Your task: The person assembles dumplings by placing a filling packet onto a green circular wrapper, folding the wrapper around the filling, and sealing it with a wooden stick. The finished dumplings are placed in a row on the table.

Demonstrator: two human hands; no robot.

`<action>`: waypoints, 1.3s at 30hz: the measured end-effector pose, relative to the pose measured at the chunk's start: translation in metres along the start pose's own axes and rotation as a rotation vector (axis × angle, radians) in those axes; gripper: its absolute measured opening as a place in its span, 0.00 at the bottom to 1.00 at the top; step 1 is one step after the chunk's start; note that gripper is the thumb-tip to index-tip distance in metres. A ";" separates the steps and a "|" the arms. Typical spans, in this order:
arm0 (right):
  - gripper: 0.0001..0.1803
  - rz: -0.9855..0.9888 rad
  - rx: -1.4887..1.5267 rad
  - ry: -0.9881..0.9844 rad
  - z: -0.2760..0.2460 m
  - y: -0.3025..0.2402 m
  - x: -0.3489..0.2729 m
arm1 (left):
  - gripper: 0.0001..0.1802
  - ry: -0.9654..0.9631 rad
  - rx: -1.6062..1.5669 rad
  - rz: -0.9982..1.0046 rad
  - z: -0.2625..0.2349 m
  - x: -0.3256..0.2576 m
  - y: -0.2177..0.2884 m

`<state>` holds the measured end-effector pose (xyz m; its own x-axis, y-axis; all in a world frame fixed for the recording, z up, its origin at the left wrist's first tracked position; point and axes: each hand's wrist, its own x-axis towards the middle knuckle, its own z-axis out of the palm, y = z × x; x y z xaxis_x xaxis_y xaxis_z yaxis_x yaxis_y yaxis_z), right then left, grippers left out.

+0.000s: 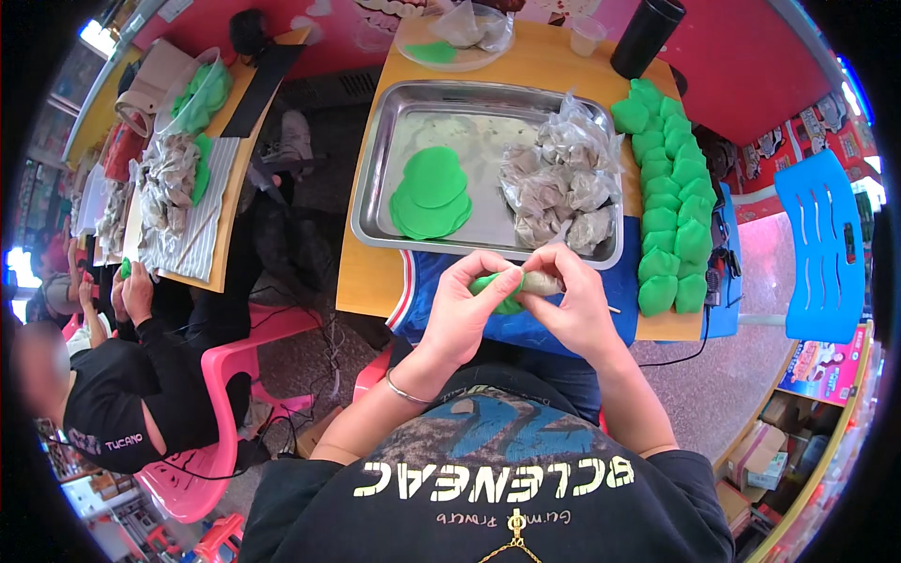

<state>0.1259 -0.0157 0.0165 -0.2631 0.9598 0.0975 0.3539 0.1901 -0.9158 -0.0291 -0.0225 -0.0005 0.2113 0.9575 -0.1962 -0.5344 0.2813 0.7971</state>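
Observation:
My left hand (466,305) and my right hand (574,302) meet just in front of a steel tray (371,197), both pinching one green dough wrapper (507,289) that is folded around a grey-brown filling. Inside the tray, flat green dough discs (431,192) are stacked at the left and a clear bag of grey filling lumps (561,183) lies at the right. Along the table's right edge runs a double row of finished green dumplings (671,188).
A blue cloth (526,328) covers the table's near edge. A black cylinder (646,36), a small cup (587,36) and a plate with green dough (441,52) stand at the back. At the left, another person's hands (131,291) work at a second table. A blue chair (821,249) stands right.

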 end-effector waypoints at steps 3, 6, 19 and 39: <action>0.14 0.085 0.128 0.172 0.003 -0.002 0.000 | 0.09 -0.052 -0.018 -0.061 0.006 -0.001 0.008; 0.13 0.146 0.540 0.277 0.005 -0.011 0.003 | 0.16 -0.068 -0.008 -0.035 0.012 -0.001 0.014; 0.13 0.080 0.419 0.114 -0.003 -0.004 -0.005 | 0.09 -0.052 -0.032 -0.007 -0.004 0.001 0.000; 0.10 -0.098 -0.121 -0.031 -0.031 -0.037 0.010 | 0.34 -0.206 0.194 0.037 0.002 -0.010 0.009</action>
<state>0.1385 -0.0068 0.0631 -0.3283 0.9291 0.1702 0.4306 0.3076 -0.8485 -0.0344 -0.0295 0.0097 0.3675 0.9280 -0.0608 -0.3821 0.2102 0.8999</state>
